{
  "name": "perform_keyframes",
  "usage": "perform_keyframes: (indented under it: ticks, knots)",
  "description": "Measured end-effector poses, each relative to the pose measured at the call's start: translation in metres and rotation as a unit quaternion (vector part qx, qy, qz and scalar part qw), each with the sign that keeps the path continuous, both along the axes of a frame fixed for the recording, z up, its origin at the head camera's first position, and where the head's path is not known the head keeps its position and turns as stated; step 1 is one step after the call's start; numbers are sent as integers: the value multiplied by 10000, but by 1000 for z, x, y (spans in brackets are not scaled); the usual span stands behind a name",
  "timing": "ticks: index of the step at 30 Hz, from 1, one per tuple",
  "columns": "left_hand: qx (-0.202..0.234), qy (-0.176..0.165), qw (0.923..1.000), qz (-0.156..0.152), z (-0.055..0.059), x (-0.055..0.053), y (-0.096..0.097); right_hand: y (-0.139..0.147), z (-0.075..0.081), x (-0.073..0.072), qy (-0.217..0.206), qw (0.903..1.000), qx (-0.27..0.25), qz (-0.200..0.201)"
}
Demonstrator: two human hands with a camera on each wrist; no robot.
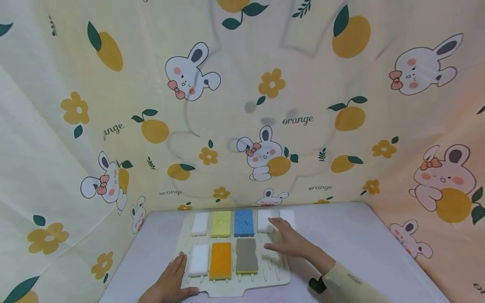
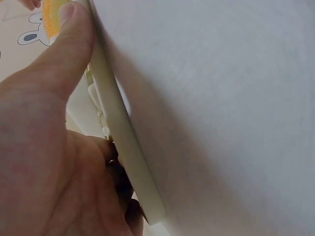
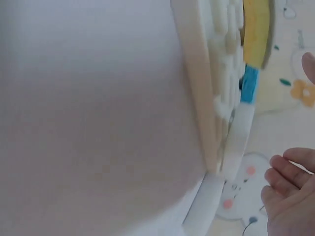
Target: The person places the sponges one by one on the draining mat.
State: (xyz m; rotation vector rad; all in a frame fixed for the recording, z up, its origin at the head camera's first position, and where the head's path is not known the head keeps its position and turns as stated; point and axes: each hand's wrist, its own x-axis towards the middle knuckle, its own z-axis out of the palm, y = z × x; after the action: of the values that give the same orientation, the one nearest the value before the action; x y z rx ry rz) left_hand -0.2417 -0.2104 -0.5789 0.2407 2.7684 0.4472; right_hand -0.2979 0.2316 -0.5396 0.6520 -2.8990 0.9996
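A cream ridged tray (image 1: pixel 265 283) lies on the table, bearing sponge-like blocks in two rows. The back row holds a white block (image 1: pixel 199 224), a yellow sponge (image 1: pixel 221 224), a blue sponge (image 1: pixel 244 223) and another white block (image 1: pixel 264 223). In front are a white block (image 1: pixel 198 260), an orange sponge (image 1: pixel 220 261) and a grey-topped yellow sponge (image 1: pixel 247 256). My left hand (image 1: pixel 170 280) rests along the tray's left edge, thumb at its front corner. Over the tray's right side, my right hand (image 1: pixel 289 240) hovers with extended fingers, holding nothing.
One more white block (image 1: pixel 288 219) lies beside the tray's back right corner, partly behind my right hand. The table (image 1: pixel 341 240) is white. A patterned curtain (image 1: pixel 227 105) with rabbits and oranges stands around its back and sides.
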Motion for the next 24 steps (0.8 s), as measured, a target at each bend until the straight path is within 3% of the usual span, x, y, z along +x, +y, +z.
perform_keyframes:
  ticks: [5, 10, 24]
  knots:
    - [27, 79, 9999, -83, -1, 0, -2, 14, -1, -10, -14, 9996, 115, -246]
    - [146, 50, 9998, -87, -1, 1, -2, 27, 1, -16, -379, 9976, 185, -550]
    - [78, -38, 9999, -53, 11, 5, 3, 59, -8, -40, -481, 9943, 644, -703]
